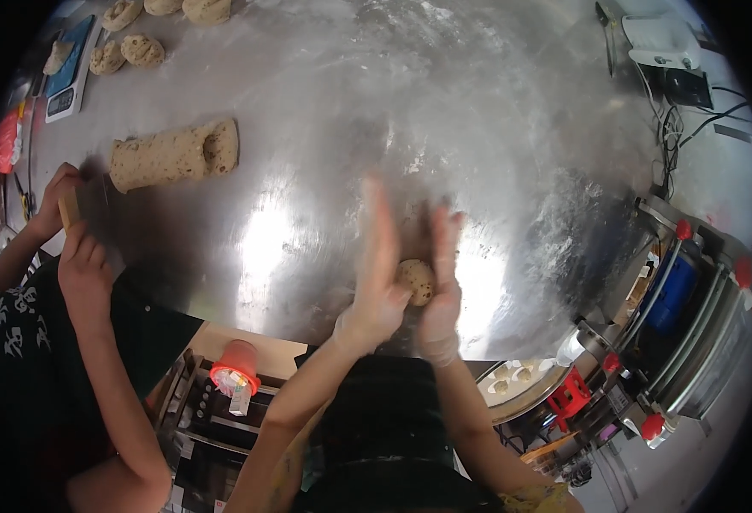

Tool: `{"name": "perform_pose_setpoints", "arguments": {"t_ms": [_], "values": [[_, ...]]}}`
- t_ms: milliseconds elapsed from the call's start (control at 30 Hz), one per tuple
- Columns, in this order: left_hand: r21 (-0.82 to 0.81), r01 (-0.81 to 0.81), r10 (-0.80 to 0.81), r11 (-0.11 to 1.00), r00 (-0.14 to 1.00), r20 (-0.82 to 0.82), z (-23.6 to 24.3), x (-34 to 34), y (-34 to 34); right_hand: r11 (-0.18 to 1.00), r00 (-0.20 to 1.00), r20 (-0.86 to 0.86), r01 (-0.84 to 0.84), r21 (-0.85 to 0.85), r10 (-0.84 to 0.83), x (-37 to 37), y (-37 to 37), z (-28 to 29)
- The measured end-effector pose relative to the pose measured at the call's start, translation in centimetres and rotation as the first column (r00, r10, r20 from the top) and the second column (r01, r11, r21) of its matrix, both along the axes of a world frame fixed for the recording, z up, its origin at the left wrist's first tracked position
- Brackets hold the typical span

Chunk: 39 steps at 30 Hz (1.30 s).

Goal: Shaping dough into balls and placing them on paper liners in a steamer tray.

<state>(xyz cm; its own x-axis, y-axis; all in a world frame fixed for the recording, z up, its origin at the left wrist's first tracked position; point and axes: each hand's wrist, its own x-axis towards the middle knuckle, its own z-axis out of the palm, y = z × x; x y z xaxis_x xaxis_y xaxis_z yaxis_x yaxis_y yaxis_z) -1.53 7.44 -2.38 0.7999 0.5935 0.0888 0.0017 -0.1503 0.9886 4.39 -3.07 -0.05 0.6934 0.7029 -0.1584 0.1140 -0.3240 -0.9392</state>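
A small speckled dough ball (416, 283) rests on the steel table between my two hands. My left hand (377, 295), in a thin clear glove, stands on edge at its left side, with the thumb side against the dough. On the other side my right hand (442, 299), gloved too, has its palm beside the ball. Both hands have their fingers stretched out away from me, blurred by motion at the tips. The dough's contact with the right palm is partly hidden.
A co-worker at left holds a tan-handled tool (69, 208) near a thick dough roll (173, 156). Several dough pieces (142, 50) lie far left, beside a scale (64, 101). Cables (672, 137) run along the right edge. Below it stands a round tray (525, 397) with small dough pieces.
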Motion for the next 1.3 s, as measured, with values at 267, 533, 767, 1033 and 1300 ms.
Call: {"name": "perform_pose_setpoints", "arguments": {"t_ms": [267, 533, 767, 1033, 1300], "values": [[-0.425, 0.06, -0.086, 0.903, 0.995, -0.043, 2.6, -2.1, -2.5, 0.998, 0.999, 0.016, 0.043, 0.04, -0.044, 1.4, 0.4, 0.6], [-0.316, 0.044, -0.079, 0.948, 0.992, -0.098, 1.9, -2.8, -5.0, 0.987, 0.993, 0.084, -0.095, 0.128, 0.084, 2.4, 1.6, 1.4], [-0.327, 0.101, -0.085, 0.94, 0.994, 0.063, 3.1, 0.8, -0.9, 0.996, 1.0, -0.006, -0.015, -0.09, 0.015, 0.0, -0.1, 0.7], [-0.141, 0.023, -0.041, 0.99, 0.991, -0.125, 1.8, -0.8, -0.5, 0.991, 0.997, -0.069, 0.028, -0.133, -0.037, -0.9, 0.2, 1.7], [-0.402, -0.017, -0.035, 0.916, 0.992, -0.122, 1.7, -2.4, -2.6, 0.988, 0.99, 0.005, 0.142, -0.059, -0.142, 0.8, 0.2, 0.5]]}}
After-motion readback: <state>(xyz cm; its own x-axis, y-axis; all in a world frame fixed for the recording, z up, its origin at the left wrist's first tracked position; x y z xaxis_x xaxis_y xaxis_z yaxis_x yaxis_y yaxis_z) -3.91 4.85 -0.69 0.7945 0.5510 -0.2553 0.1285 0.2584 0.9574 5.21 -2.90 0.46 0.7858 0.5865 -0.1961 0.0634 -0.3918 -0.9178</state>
